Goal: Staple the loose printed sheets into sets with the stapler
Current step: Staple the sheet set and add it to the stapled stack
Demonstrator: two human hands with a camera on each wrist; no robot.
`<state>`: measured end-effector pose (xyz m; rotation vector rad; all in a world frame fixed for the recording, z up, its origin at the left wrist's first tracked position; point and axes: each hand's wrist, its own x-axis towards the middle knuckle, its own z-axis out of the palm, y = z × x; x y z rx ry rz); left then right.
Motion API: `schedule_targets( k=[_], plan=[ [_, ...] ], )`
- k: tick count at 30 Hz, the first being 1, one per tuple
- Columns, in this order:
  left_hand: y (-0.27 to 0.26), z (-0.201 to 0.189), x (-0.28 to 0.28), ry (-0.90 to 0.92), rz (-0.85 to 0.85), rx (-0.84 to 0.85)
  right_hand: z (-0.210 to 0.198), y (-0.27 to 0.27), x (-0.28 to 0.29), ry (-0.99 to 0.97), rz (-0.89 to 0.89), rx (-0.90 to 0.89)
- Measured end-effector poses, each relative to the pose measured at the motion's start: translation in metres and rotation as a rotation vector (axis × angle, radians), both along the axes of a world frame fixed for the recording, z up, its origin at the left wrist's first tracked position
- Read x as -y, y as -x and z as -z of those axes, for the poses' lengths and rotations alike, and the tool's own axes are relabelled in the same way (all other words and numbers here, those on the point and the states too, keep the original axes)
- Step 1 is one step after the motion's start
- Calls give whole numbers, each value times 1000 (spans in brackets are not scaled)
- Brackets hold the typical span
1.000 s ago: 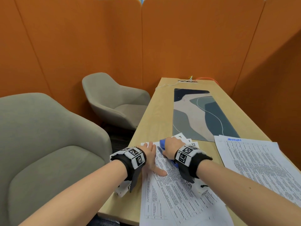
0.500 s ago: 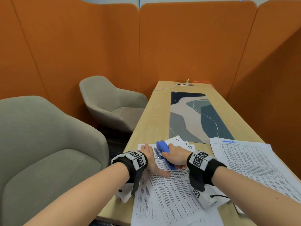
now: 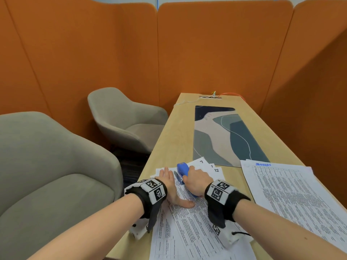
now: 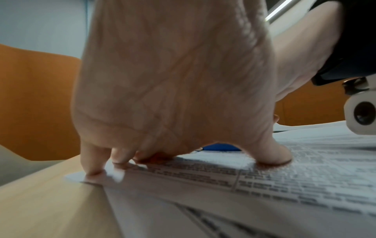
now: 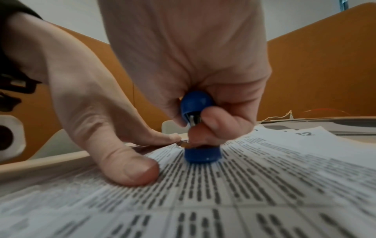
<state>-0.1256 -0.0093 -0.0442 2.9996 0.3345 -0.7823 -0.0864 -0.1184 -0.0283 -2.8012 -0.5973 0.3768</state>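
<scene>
Blue plastic, smooth and rounded at the nose, made up the stapler (image 3: 183,169), which stood on the printed sheets (image 3: 189,231) at about twelve o'clock from the person, near the table's close edge. The right hand (image 3: 197,182) gripped it from above, fingers curled round its body and, in the right wrist view, a fingertip (image 5: 213,124) tucked between the top arm and the blue base (image 5: 201,155), which sat flat on the paper. The left hand (image 3: 170,182) lay at nine o'clock of the stapler, just beside it, fingers straight and slightly apart, pressing the sheets down; the left wrist view showed the fingertips (image 4: 91,170) on a paper corner at the table's edge and the thumb (image 4: 272,154) flat on the text. These sheets were thin white paper covered in dense rows of small black type, fanned loosely so that numbered corners (image 3: 216,168) showed at one o'clock. A second stack of printed pages (image 3: 293,194) lay at three o'clock, apart from the hands. Pale wood grain formed the long table (image 3: 174,132), and a flat mat (image 3: 221,136) of curved grey, beige and navy shapes lay farther along it. Two grey upholstered chairs (image 3: 56,175) stood at nine to ten o'clock, backed by orange fabric panels (image 3: 216,49).
</scene>
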Motion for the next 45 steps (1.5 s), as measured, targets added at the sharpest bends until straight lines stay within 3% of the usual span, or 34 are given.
schedule_targets(
  k=[8, 13, 19, 25, 30, 34, 37, 40, 45],
  plan=[
    [0, 2, -2, 4, -20, -16, -6, -10, -20, 26, 10, -25],
    [2, -2, 0, 13, -23, -8, -15, -25, -30, -93, 7, -109],
    [1, -2, -6, 49, 16, 10, -6, -21, 37, -257, 114, -187],
    [-7, 6, -6, 47, 135, 56, 1, 1, 97, -81, 179, -82],
    [-15, 1, 4, -19, 266, -29, -3, 8, 99, -37, 120, -99],
    [-28, -6, 24, 57, 390, 81, 3, 4, 100, -58, 150, -104],
    [-43, 0, 36, -5, 362, 184, 5, 2, 100, -60, 160, -101],
    [-55, 3, 44, -71, 303, 183, 6, 2, 100, -63, 159, -100],
    [-57, 6, 47, -39, 263, 216, 7, 2, 101, -86, 163, -109]
  ],
)
